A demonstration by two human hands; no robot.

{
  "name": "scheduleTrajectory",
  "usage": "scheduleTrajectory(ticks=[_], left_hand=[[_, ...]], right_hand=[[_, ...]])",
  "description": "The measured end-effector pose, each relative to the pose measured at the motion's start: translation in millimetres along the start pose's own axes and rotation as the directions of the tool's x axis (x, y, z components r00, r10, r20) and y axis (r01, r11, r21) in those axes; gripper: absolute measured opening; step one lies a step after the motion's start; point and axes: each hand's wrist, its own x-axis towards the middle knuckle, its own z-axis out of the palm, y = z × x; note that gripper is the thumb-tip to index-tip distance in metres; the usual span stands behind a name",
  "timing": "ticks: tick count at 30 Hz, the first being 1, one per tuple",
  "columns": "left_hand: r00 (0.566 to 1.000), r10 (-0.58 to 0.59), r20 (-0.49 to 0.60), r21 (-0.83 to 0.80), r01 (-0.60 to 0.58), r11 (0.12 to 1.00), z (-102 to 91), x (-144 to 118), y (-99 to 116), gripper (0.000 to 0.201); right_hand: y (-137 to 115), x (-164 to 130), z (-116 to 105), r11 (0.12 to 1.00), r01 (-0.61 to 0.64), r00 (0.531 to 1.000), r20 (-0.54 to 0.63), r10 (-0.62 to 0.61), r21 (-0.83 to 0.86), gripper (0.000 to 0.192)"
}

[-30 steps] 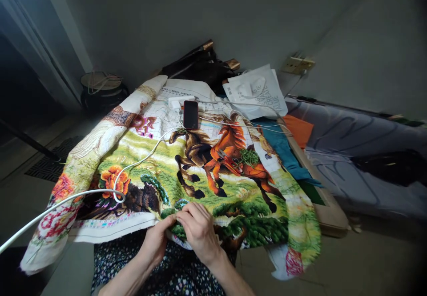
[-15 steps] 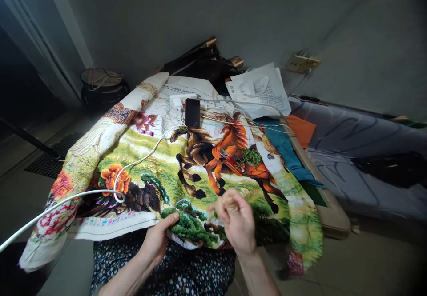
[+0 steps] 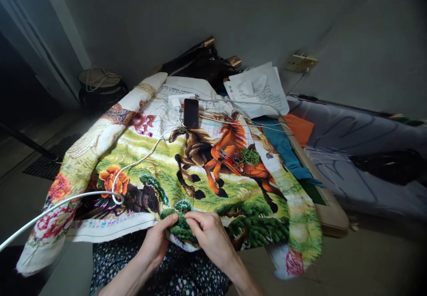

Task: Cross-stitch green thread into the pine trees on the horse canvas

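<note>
A large cross-stitch cloth [image 3: 167,154] with stitched horses and flowers is spread before me and comes down to my lap. My left hand [image 3: 156,242] grips its near edge, thumb on top and fingers hidden underneath. Just right of that thumb, my right hand [image 3: 211,234] is pinched closed close above the dark green stitching. Whatever sits between its fingertips is too small to make out. Farther up the cloth lie a bundle of green thread [image 3: 250,156] and red-handled snips [image 3: 231,162].
A phone [image 3: 191,113] rests on the cloth near a white power strip [image 3: 182,98]. A white cable [image 3: 138,156] loops across the left side. White bags [image 3: 255,89] are at the back, below a wall socket [image 3: 302,62]. Rolled cloth [image 3: 96,138] borders the left.
My right hand has come down and leftward to the cloth beside my left thumb. My left hand keeps its hold on the edge.
</note>
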Motion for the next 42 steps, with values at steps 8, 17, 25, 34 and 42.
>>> scheduleTrajectory(ticks=[8, 17, 25, 34, 42], left_hand=[[1.0, -0.013, -0.002, -0.022, 0.013, 1.0, 1.1, -1, 0, 0.021], [1.0, -0.017, 0.014, -0.008, 0.017, 1.0, 1.8, -1, 2, 0.023], [1.0, -0.026, -0.018, -0.005, 0.026, 1.0, 2.8, -1, 2, 0.023], [0.999, -0.041, -0.001, -0.009, 0.041, 0.999, -1.2, 7, -2, 0.022], [0.995, -0.096, 0.011, -0.007, 0.096, 0.995, 4.6, 4, 4, 0.02]], right_hand=[[0, 2, 6, 0.994, 0.016, 1.0, 0.015, -0.015, -0.106, 0.024], [2, 3, 8, 0.997, 0.001, 1.0, 0.027, 0.001, -0.073, 0.022], [1, 4, 9, 0.999, -0.034, 0.999, 0.021, 0.035, -0.019, 0.021], [5, 8, 3, 0.989, -0.048, 0.996, 0.08, 0.037, 0.143, 0.021], [12, 12, 3, 0.958, -0.082, 0.992, 0.114, 0.052, 0.274, 0.021]])
